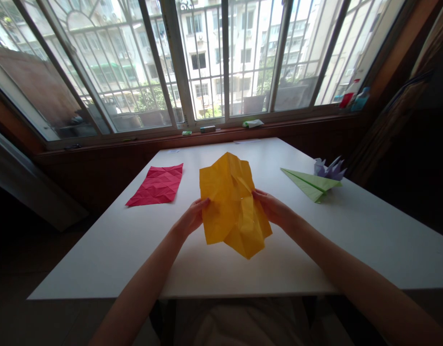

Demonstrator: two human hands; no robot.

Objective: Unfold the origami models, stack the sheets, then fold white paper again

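Left hand (194,215) and right hand (273,206) of the person, both grasping a yellow sheet (221,204): the left pinches its left edge with the thumb on the face turned toward the wearer, the right grips the opposite edge about level with it. The yellow sheet is held up in front of the worktop's middle; it is crossed by creases, uneven in outline, one corner pointing away toward the window and another pointing down toward the wearer. Forearms, bare, reach in over the near edge of the white worktop (109,254). To the left of the hands, well apart from them, a red sheet (156,186) lies spread out, marked by a grid of folds. To the right, also apart, lies a green plane (324,183) of folded paper, its narrow tip directed leftward; just beyond it stands a purple piece (336,171) with several pointed tips, near the worktop's right edge. Beyond the far edge, a sill carries a small box (208,129), a green-and-white packet (253,123) and, at far right, two bottles (360,99), below a barred window (207,57)
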